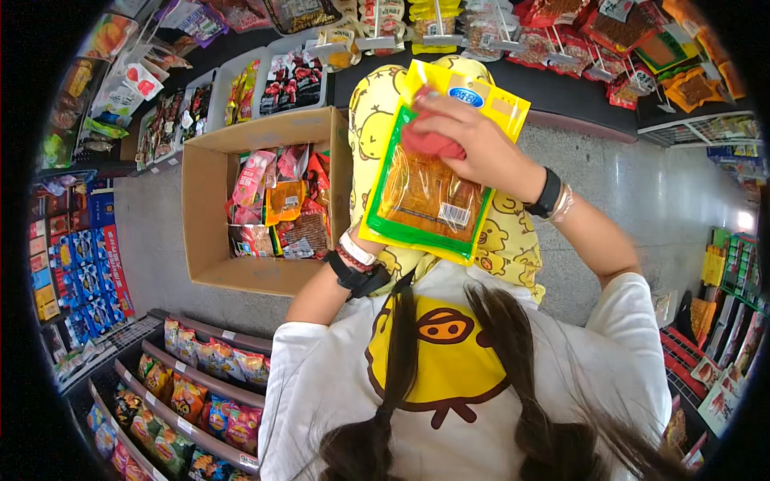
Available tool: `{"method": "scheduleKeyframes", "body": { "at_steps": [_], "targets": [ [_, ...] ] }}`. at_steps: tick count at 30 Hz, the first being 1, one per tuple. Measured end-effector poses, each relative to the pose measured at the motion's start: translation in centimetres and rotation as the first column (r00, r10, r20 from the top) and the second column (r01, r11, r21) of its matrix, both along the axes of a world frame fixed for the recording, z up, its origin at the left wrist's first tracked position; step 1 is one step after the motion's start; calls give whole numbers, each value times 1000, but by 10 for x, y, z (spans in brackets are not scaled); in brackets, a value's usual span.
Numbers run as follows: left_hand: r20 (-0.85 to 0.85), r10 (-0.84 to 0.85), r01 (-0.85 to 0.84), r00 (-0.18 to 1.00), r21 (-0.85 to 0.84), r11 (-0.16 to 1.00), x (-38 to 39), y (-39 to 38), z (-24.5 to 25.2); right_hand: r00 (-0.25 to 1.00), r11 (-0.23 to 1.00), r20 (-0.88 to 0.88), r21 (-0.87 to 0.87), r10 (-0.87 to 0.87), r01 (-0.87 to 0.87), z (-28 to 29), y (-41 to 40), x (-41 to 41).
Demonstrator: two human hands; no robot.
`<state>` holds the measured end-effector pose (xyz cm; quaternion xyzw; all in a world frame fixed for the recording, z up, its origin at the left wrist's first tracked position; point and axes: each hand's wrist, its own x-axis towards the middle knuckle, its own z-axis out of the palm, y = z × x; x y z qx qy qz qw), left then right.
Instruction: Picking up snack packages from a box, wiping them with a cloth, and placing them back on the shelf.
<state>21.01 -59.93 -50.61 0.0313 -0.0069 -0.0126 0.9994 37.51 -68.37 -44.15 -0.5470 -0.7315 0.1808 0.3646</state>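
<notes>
A yellow and green snack packet point(415, 207) with a clear window showing brown flat food lies above my lap, tilted. My right hand point(475, 141) presses a crumpled red cloth point(430, 141) on the packet's upper part. From the left, my left hand point(372, 243) reaches beneath the packet and holds it from below; its fingers are hidden. An open cardboard box point(207, 222) stands on the floor beside my left arm. Inside it are several snack packets point(284, 201) in pink, orange, red and black.
In front runs a dark shelf point(577, 102) with hanging snack bags point(556, 51) and plastic bins point(295, 81) of small packets. Tiered racks of snack bags point(186, 397) stand behind on the left. More goods point(737, 264) line the right side. Grey floor point(601, 174) shows between.
</notes>
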Motion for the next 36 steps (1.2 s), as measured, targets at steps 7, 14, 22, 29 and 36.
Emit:
{"method": "scheduleKeyframes", "body": {
  "at_steps": [7,14,22,29,36],
  "targets": [
    [-12,132,-103,991,556,825,-12,3,-28,986,986,-24,-38,164,-165,-8,-34,-21],
    [-91,44,-18,995,270,963,3,6,-33,998,998,-17,13,-62,63,-12,-54,-30],
    [-142,44,-21,989,160,987,7,0,-27,946,950,-102,13,-309,311,-21,-48,-3],
    [-228,134,-16,964,457,889,-10,-5,-10,883,875,22,141,-470,462,-23,-51,29],
    [13,120,-105,993,576,811,-9,0,-19,990,992,-74,-41,-121,118,-25,-67,-9]
  ]
}}
